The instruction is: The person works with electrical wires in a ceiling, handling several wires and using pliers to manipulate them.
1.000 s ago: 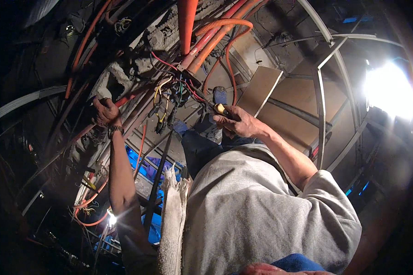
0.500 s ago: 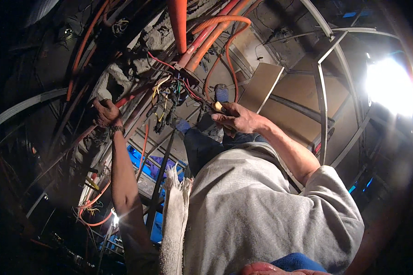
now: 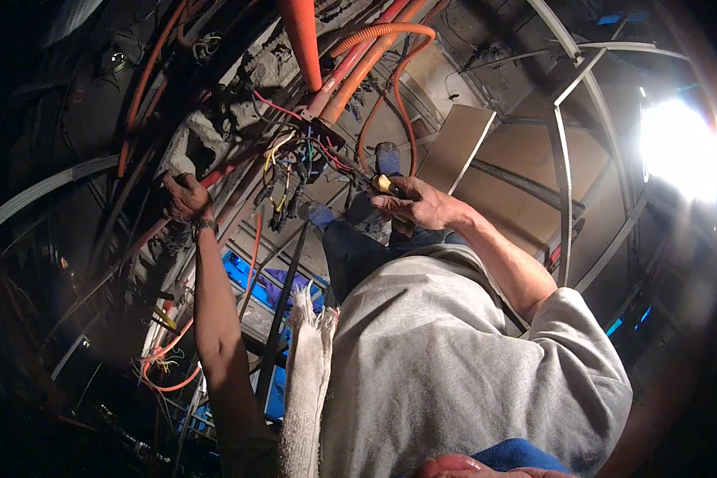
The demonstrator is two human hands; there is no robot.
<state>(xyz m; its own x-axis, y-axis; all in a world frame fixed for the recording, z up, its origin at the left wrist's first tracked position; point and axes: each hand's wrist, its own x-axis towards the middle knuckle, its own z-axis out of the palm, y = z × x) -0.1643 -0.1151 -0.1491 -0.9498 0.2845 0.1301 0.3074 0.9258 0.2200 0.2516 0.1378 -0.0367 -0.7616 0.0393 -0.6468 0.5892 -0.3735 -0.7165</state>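
Observation:
My right hand (image 3: 420, 205) is closed around a tool with a yellow handle (image 3: 385, 184). Its dark front end points toward the wires, and its exact kind is unclear. A bundle of coloured wires (image 3: 299, 163), some with dark taped ends, spills from an electrical box (image 3: 327, 134) just left of that hand. Off to the left, my left hand (image 3: 186, 199) has its fingers curled beside a broken grey masonry edge (image 3: 193, 151) and a red conduit (image 3: 229, 169). What those fingers grip, if anything, is hidden.
A thick orange pipe (image 3: 300, 44) rises from the box area, near corrugated orange conduit (image 3: 386, 32). Metal framing (image 3: 564, 175) and brown boards (image 3: 458, 147) stand at right, below a bright lamp (image 3: 683, 151). A frayed whitish strip (image 3: 307, 382) hangs beside my grey shirt.
The view has shifted very slightly. Both hands stay in nearly the same places, the right still holding the yellow-handled tool by the wires.

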